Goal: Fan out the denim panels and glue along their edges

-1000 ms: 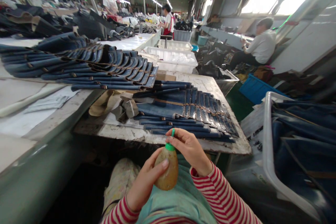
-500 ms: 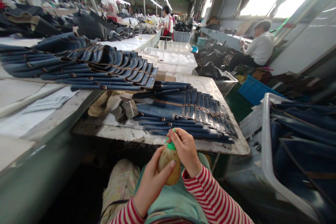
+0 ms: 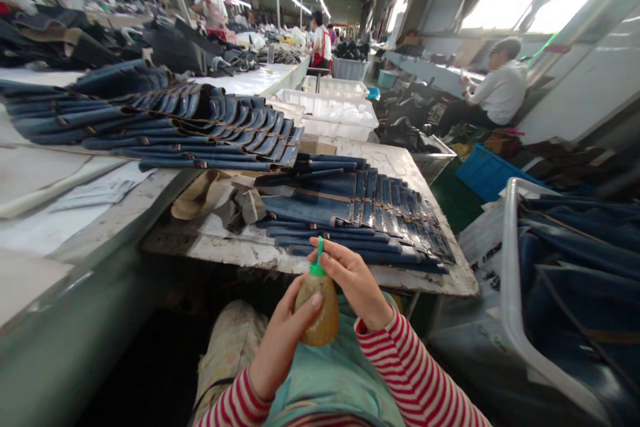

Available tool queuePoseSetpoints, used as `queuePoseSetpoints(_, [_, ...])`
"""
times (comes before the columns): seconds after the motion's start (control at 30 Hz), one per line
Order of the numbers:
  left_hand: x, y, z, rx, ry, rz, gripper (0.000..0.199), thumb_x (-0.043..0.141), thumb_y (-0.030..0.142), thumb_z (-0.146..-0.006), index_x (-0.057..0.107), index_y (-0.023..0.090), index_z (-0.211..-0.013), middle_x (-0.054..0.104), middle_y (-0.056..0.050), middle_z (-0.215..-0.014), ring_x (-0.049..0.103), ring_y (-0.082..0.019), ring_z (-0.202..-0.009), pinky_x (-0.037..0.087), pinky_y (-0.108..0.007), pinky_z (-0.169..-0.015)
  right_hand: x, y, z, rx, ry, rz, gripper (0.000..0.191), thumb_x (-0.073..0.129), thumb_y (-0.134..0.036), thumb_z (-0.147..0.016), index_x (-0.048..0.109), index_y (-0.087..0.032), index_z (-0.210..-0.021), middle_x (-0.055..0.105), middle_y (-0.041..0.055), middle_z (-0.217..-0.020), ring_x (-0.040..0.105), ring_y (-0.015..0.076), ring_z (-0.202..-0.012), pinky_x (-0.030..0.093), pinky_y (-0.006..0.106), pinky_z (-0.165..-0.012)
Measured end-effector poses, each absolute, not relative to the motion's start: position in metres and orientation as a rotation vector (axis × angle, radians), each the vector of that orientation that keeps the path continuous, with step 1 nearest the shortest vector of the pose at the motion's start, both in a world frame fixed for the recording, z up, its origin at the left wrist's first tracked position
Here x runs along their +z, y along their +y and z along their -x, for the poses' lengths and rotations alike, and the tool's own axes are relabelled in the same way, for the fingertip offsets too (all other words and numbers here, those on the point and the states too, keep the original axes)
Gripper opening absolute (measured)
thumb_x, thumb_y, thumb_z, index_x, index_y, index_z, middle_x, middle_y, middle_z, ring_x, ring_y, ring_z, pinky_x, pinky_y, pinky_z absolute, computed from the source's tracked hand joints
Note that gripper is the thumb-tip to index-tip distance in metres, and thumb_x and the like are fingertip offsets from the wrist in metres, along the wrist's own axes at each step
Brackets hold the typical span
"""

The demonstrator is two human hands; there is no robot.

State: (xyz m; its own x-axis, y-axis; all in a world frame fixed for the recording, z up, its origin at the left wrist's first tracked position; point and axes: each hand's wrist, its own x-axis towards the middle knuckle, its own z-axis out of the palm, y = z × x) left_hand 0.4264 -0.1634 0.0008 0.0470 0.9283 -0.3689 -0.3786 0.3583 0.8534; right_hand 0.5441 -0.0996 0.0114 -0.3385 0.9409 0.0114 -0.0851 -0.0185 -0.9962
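Observation:
A yellowish-brown squeeze bottle (image 3: 325, 317) with a green cap and thin green nozzle (image 3: 320, 252) stands nearly upright above my lap. My left hand (image 3: 285, 330) is wrapped round the bottle's body, thumb across its front. The fingers of my right hand (image 3: 353, 280) are closed on the green nozzle from the right. Just beyond my hands, overlapping dark blue denim pieces (image 3: 325, 197) lie fanned out on the worn table (image 3: 240, 253). Their right ends look wet and shiny.
A second fan of denim (image 3: 200, 120) lies at the left. Grey and tan cloth scraps (image 3: 240, 210) are on the table. To the right stands a grey bin (image 3: 513, 280) full of denim. White bins (image 3: 340, 117) and several people are farther back.
The green nozzle now stands more visible above the cap. The bottle has shifted slightly left and up, and my right hand's fingers have spread a little along the nozzle.

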Motion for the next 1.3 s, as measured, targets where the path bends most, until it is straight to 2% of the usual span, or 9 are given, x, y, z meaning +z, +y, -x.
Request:
queuePoseSetpoints(0.13, [0.003, -0.166, -0.428, 1.086, 1.111, -0.651, 0.049, 0.064, 0.042, -0.069, 0.053, 0.018, -0.11, 0.062, -0.007, -0.104, 0.055, -0.024, -0.1, 0.042, -0.03, -0.087, 0.009, -0.097, -0.543, 1.451, -1.305, 1.028, 0.05, 0.04, -0.055, -0.083, 0.067, -0.014, -0.094, 0.064, 0.0046, -0.072, 0.049, 0.01, -0.061, 0.038, 0.022, -0.057])
queuePoseSetpoints(0.33, [0.001, -0.17, -0.43, 1.046, 1.147, -0.679, 0.051, 0.066, 0.041, -0.067, 0.053, 0.018, -0.109, 0.061, -0.006, -0.097, 0.055, -0.023, -0.096, 0.043, -0.029, -0.084, 0.009, -0.092, -0.539, 1.431, -1.233, 1.102, 0.047, 0.05, -0.057, -0.077, 0.068, -0.013, -0.075, 0.059, 0.0028, -0.06, 0.047, 0.0084, -0.052, 0.035, 0.02, -0.049])
queuePoseSetpoints(0.43, [-0.003, -0.171, -0.431, 1.041, 1.152, -0.684, 0.049, 0.064, 0.042, -0.068, 0.052, 0.018, -0.109, 0.06, -0.006, -0.097, 0.054, -0.022, -0.096, 0.043, -0.028, -0.082, 0.011, -0.092, -0.538, 1.426, -1.309, 1.108, 0.042, 0.052, -0.052, -0.077, 0.067, -0.013, -0.071, 0.059, 0.0021, -0.06, 0.047, 0.008, -0.052, 0.036, 0.02, -0.051])
queuePoseSetpoints(0.57, [-0.009, -0.172, -0.433, 1.071, 1.139, -0.671, 0.052, 0.065, 0.045, -0.067, 0.05, 0.018, -0.109, 0.059, -0.006, -0.095, 0.054, -0.022, -0.093, 0.043, -0.028, -0.081, 0.014, -0.093, -0.541, 1.427, -1.439, 1.046, 0.038, 0.051, -0.045, -0.08, 0.065, -0.013, -0.065, 0.064, 0.0048, -0.074, 0.054, 0.0108, -0.067, 0.04, 0.021, -0.059])
queuePoseSetpoints(0.63, [-0.01, -0.173, -0.434, 1.082, 1.139, -0.671, 0.052, 0.065, 0.046, -0.066, 0.051, 0.019, -0.108, 0.059, -0.005, -0.095, 0.054, -0.021, -0.093, 0.043, -0.029, -0.081, 0.015, -0.095, -0.543, 1.423, -1.48, 1.04, 0.035, 0.05, -0.043, -0.081, 0.065, -0.014, -0.069, 0.063, 0.0042, -0.075, 0.055, 0.0111, -0.069, 0.041, 0.021, -0.06])
queuePoseSetpoints(0.73, [-0.009, -0.174, -0.433, 1.085, 1.142, -0.665, 0.05, 0.065, 0.045, -0.067, 0.052, 0.02, -0.108, 0.059, -0.004, -0.095, 0.054, -0.02, -0.094, 0.043, -0.028, -0.083, 0.015, -0.097, -0.545, 1.472, -1.493, 1.053, 0.031, 0.052, -0.04, -0.08, 0.066, -0.014, -0.088, 0.06, 0.0013, -0.07, 0.052, 0.0092, -0.064, 0.041, 0.021, -0.06])
queuePoseSetpoints(0.87, [-0.008, -0.174, -0.431, 1.078, 1.146, -0.641, 0.05, 0.064, 0.043, -0.068, 0.05, 0.019, -0.109, 0.059, -0.006, -0.099, 0.054, -0.022, -0.098, 0.043, -0.028, -0.084, 0.015, -0.098, -0.547, 1.59, -1.475, 1.011, 0.034, 0.058, -0.036, -0.076, 0.062, -0.015, -0.103, 0.057, -0.0006, -0.074, 0.052, 0.0089, -0.068, 0.042, 0.023, -0.066])
queuePoseSetpoints(1.07, [-0.009, -0.171, -0.425, 1.072, 1.135, -0.712, 0.051, 0.063, 0.042, -0.069, 0.049, 0.018, -0.111, 0.058, -0.008, -0.107, 0.051, -0.025, -0.107, 0.042, -0.03, -0.087, 0.019, -0.098, -0.549, 1.636, -1.483, 0.947, 0.034, 0.059, -0.028, -0.074, 0.06, -0.015, -0.105, 0.055, -0.0016, -0.078, 0.05, 0.0078, -0.069, 0.041, 0.022, -0.068])
queuePoseSetpoints(1.3, [-0.021, -0.167, -0.424, 1.077, 1.229, -0.951, 0.053, 0.062, 0.045, -0.07, 0.047, 0.017, -0.112, 0.057, -0.007, -0.108, 0.053, -0.022, -0.101, 0.044, -0.028, -0.086, 0.01, -0.105, -0.538, 1.3, -1.42, 1.128, 0.026, 0.056, -0.031, -0.076, 0.06, -0.015, -0.095, 0.061, 0.001, -0.073, 0.056, 0.011, -0.065, 0.045, 0.022, -0.061])
